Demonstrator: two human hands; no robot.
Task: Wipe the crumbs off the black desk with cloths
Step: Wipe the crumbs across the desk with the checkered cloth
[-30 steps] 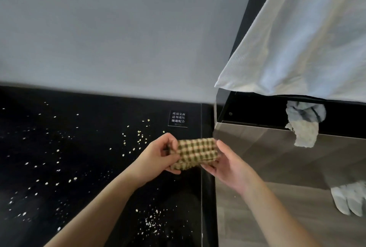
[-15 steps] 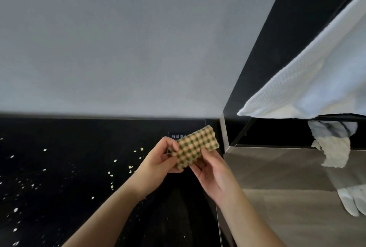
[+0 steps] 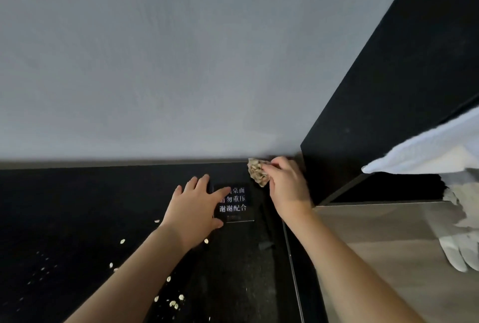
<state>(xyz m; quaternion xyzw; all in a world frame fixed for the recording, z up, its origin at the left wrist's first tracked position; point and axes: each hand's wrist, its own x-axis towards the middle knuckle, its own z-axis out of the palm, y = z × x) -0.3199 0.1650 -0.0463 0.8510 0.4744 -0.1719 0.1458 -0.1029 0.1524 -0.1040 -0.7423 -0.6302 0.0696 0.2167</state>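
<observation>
In the head view, the small checked cloth (image 3: 256, 172) is seen bunched at the far right corner of the black desk (image 3: 77, 206), close to the wall. It is clamped in the curled fingers of the right hand (image 3: 285, 189). The left hand (image 3: 197, 202) is laid flat with its fingers spread, partly over a printed label (image 3: 237, 204). Crumbs (image 3: 176, 302) are scattered nearer and to the left. The cloth is judged soft, light and limp, so it is best gripped from above as a wad and pressed flat. The crumbs are likely to scatter easily.
</observation>
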